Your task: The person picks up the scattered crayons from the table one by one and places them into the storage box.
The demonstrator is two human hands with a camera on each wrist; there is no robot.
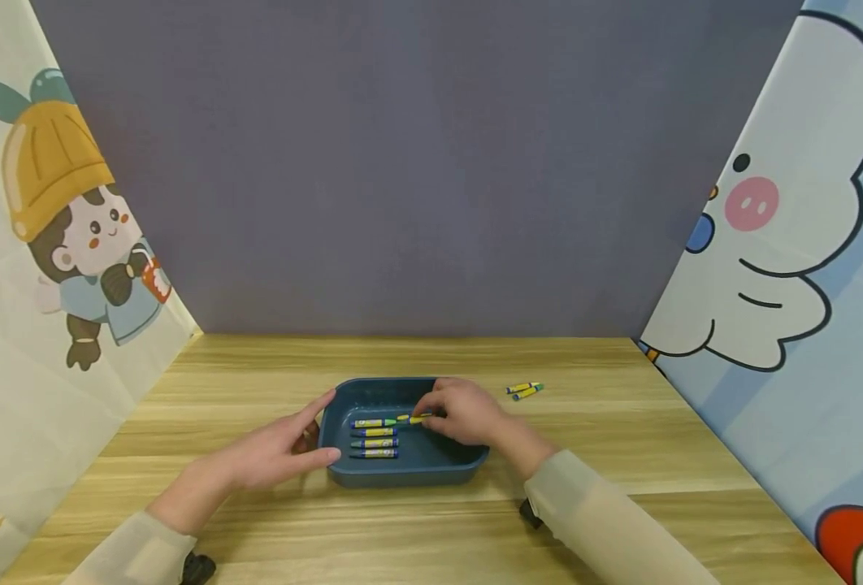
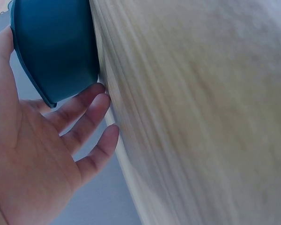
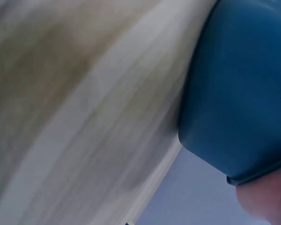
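Observation:
A dark blue rectangular tray (image 1: 409,478) stands on the table. Four-sided and shallow, it holds several crayons (image 1: 375,444) in yellow-and-blue wrappers, lying in a column on its left half. At the left end, my left hand (image 1: 278,447) holds the tray with the thumb over the rim; in the left wrist view its loosely bent fingers (image 2: 91,112) lie against the outer wall. Reaching over the right side, my right hand (image 1: 464,413) pinches a yellow crayon (image 1: 415,420) just above the tray floor. The right wrist view shows mainly the tray's outer wall (image 3: 239,93), with that hand's fingers hidden.
Two more crayons (image 1: 525,391) lie side by side on the wooden table (image 1: 585,487), to the right behind the tray. A grey panel (image 1: 402,179) rises at the back, and printed cartoon panels (image 1: 753,284) flank both sides.

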